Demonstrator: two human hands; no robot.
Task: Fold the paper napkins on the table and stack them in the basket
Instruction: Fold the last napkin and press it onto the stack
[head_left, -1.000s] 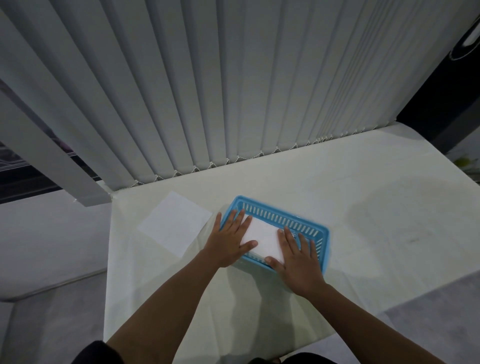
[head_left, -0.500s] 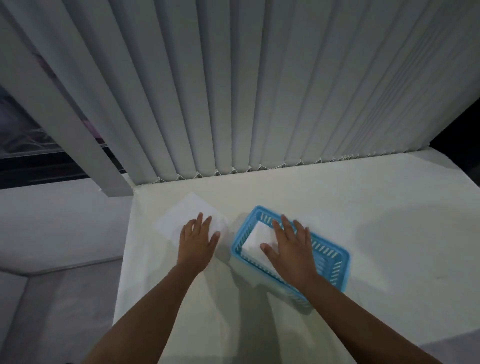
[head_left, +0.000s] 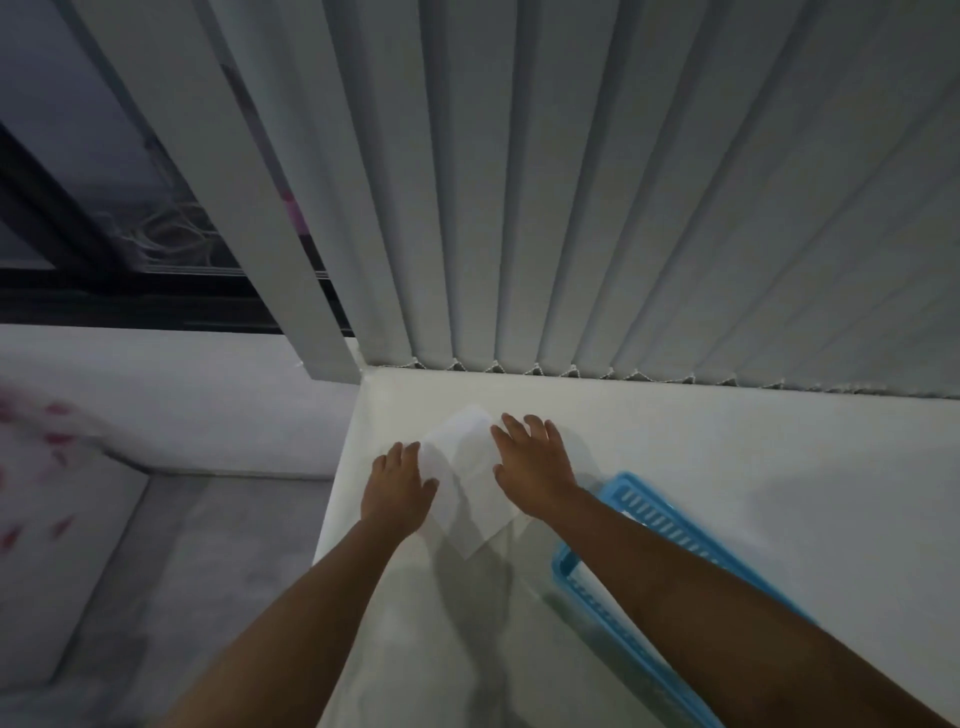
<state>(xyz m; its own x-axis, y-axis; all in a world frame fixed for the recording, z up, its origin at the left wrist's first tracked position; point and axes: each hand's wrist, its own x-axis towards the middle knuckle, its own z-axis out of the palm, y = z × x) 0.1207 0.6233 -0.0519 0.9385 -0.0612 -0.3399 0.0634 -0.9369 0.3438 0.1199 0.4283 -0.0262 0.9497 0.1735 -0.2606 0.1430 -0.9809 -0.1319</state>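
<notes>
An unfolded paper napkin (head_left: 470, 480) is seen lying flat on the white table (head_left: 727, 467), just left of centre in the frame. The left hand (head_left: 396, 488) is laid open on its left edge and the right hand (head_left: 532, 465), fingers spread, on its right side; nothing is gripped by either. The blue basket (head_left: 654, 525) is placed at lower right, partly hidden by the right forearm. Folding appears about to begin: an edge must be lifted and brought across to its opposite.

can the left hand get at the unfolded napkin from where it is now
Probably yes: the left hand already lies flat at the napkin's left edge, nothing between them. The right hand presses the opposite side, and the blue basket sits clear to the right.
</notes>
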